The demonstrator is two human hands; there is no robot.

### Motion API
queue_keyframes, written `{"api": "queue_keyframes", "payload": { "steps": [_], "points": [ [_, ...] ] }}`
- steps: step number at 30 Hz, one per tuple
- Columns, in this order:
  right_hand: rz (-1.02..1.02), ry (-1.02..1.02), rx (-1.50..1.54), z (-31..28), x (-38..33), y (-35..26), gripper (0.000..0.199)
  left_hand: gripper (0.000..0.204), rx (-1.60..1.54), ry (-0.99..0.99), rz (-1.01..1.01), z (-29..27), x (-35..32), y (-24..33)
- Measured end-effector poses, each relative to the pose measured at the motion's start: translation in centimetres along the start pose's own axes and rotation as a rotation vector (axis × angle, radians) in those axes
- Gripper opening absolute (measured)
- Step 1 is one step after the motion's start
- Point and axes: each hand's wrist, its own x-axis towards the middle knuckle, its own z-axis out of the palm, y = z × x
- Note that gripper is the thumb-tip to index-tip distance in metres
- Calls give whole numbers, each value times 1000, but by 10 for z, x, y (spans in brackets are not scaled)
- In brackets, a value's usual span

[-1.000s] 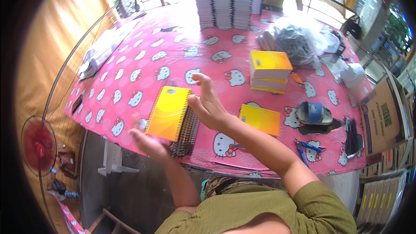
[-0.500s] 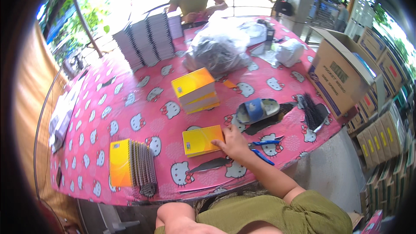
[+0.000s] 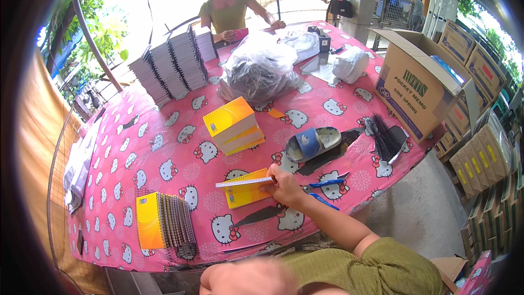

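My right hand (image 3: 285, 187) pinches the right end of a thin notebook (image 3: 243, 182), which is tilted up so that its white page edges face me. Just beneath lies another notebook with a yellow cover (image 3: 240, 198), flat on the table. A blurred patch of bare skin at the bottom edge belongs to my left arm (image 3: 245, 277); its fingers cannot be made out. Beside my right wrist rest blue-handled pliers (image 3: 323, 199). To the left, spiral-bound yellow notebooks (image 3: 150, 223) stand in a row. Farther back is a stack of yellow-covered notebooks (image 3: 232, 121).
The pink patterned tablecloth (image 3: 180, 186) also bears a blue slipper (image 3: 307, 145), black binding coils (image 3: 383, 137), a filled plastic bag (image 3: 259, 71) and tall stacks of coil-bound pads (image 3: 169, 68). An open carton (image 3: 417, 90) stands at the right. Opposite sits a person (image 3: 232, 13) holding something pink.
My right hand has lifted and tilted a notebook that lay flat, exposing another one beneath. My left arm has shifted inward and blurred. The whole view has tipped slightly.
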Motion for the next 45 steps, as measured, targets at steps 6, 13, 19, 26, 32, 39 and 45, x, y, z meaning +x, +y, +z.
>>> {"api": "queue_keyframes", "payload": {
  "steps": [6, 13, 19, 26, 32, 39, 45],
  "points": [
    [-35, 50, -112, -7, -3, 11, 33, 17, 1665, 499, -838, -39, -58, -116],
    [105, 603, -859, -199, 3, 46, 42, 12, 1430, 666, -770, -46, -84, -102],
    [610, 540, -1113, -273, -18, 102, 39, 12, 1203, 782, -814, -43, -86, -114],
    [243, 531, -1033, -266, 2, 70, 19, 17, 1723, 868, -808, -26, -77, -121],
    [-246, 187, -330, -117, 9, -5, 28, 17, 1328, 989, -787, -30, -98, -125],
    [-326, 44, -58, -42, 5, -26, 24, 18, 1358, 1018, -758, -27, -81, -120],
    [-163, 55, -134, -40, 9, -40, 18, 16, 1330, 1036, -717, -27, -91, -122]
  ]
}}
